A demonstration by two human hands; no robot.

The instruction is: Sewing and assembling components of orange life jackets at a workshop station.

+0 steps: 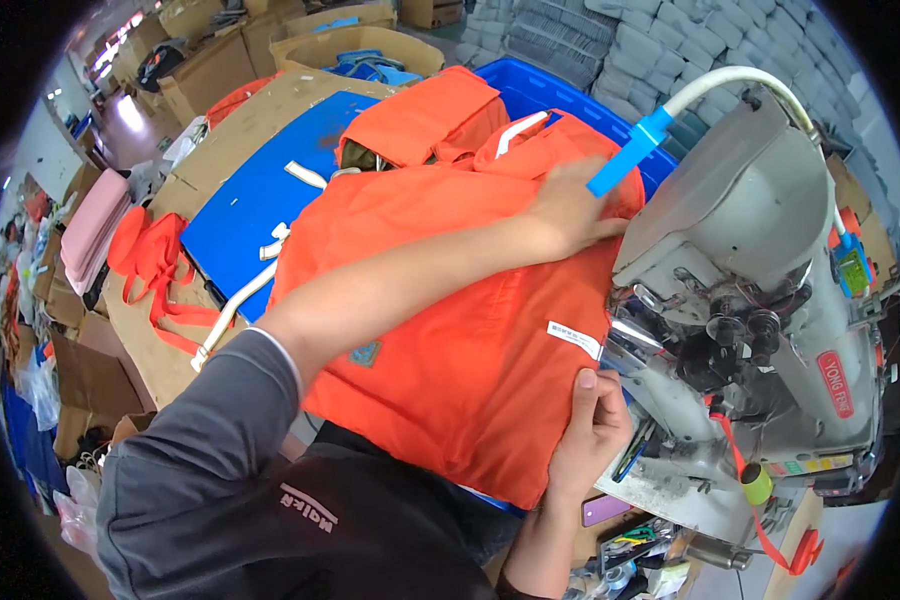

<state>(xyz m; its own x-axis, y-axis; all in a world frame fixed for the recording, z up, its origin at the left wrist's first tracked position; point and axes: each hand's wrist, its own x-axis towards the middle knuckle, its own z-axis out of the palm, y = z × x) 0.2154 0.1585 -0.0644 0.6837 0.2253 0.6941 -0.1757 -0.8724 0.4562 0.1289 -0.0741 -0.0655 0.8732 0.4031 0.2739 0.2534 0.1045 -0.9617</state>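
An orange fabric piece (440, 340), shaped like a life vest, lies spread in front of me and runs up against the sewing machine (740, 220). It carries a small white printed label (575, 340) near its right edge. My right hand (592, 430) is closed on that edge just below the label, thumb on top. My left arm reaches across the fabric, and my left hand (568, 210) rests at its far right part beside the machine head. Motion blurs its fingers. The machine's needle area is hidden from view.
White cords (235, 315) lie on a blue board (260, 190) to the left, with orange webbing (155, 260) beyond. A blue lamp (630, 150) on a bent neck hangs near my left hand. Behind stands a blue crate (515, 75); small tools (630, 545) lie at lower right.
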